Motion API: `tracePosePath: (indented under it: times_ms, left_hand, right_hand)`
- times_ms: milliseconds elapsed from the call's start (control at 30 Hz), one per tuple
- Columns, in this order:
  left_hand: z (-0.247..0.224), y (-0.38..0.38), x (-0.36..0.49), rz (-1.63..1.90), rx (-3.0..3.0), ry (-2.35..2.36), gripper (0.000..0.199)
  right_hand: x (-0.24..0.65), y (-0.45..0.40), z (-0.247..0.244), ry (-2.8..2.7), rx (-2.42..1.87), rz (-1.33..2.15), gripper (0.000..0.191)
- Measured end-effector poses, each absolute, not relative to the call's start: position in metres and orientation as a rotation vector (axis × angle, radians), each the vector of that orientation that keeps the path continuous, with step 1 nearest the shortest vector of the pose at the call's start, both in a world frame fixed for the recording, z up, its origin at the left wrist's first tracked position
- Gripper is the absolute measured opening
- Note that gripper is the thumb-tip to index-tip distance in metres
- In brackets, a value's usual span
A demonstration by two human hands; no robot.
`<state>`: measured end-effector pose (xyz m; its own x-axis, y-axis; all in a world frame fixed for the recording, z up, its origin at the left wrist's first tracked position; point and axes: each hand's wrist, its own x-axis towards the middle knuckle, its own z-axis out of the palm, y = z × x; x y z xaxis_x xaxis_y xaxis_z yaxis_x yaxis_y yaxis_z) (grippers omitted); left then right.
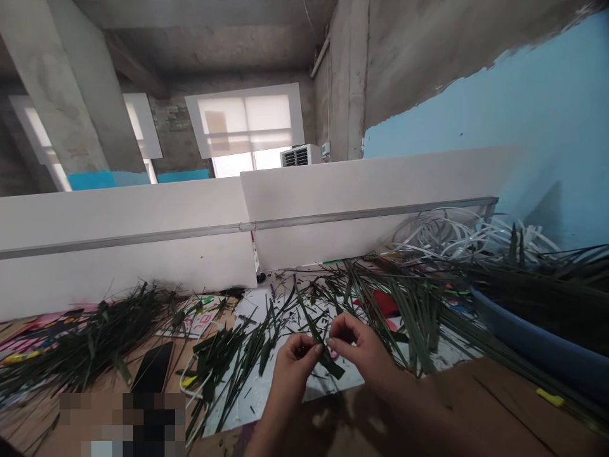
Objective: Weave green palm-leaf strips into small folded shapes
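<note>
Here's the left hand (297, 358), thumb and fingertip pinched narrow on a long, slim, dark green leaf strip (309, 320). The strip slants from eleven o'clock down to a broader end around five, and that pinch partway along probably steadies it while leaving both ends free. In comes the right hand (364, 349) at three o'clock, fingers curled and tips drawn in right beside the strip; whether they grip it, I can't tell. Both hands work close together, likely for fine control.

Underneath, a white, flat sheet (238, 412) lies strewn with green snippets, perhaps there to catch scraps and show up the dark leaf. Out at nine o'clock, a loose clutch of dark green leaf strips (257, 339) sits near the left hand, and at two there's a fanned green leaf bundle (419, 311); both look placed for easy reach.

Farther out at nine, a black, rectangular phone (155, 365) rests on the brown tabletop (485, 393), with a big, tangled, dark green leaf pile (114, 324) beyond it at ten. Over at three, a blue, curved-rim tub (537, 339) has more dark leaves at it, seemingly gathering the bulk off to the side!
</note>
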<state>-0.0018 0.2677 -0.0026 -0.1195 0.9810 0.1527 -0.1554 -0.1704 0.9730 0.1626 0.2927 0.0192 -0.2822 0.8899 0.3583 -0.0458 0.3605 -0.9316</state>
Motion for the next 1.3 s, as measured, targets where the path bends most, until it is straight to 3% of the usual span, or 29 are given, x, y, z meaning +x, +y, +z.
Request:
tracePosePath:
  times_ms: [100,433,1300]
  left_hand:
    - [-0.006,0.267,0.005,1.46,1.159,1.082,0.033]
    - [-0.005,0.254,0.017,1.327,1.389,1.137,0.021]
    - [-0.004,0.241,0.029,0.921,2.124,1.731,0.025]
  right_hand:
    - [0.166,0.279,0.012,-1.625,-0.786,1.009,0.011]
    - [0.185,0.287,-0.011,-1.703,-0.908,0.899,0.017]
    - [0.184,0.282,-0.016,-1.795,-0.989,0.834,0.01]
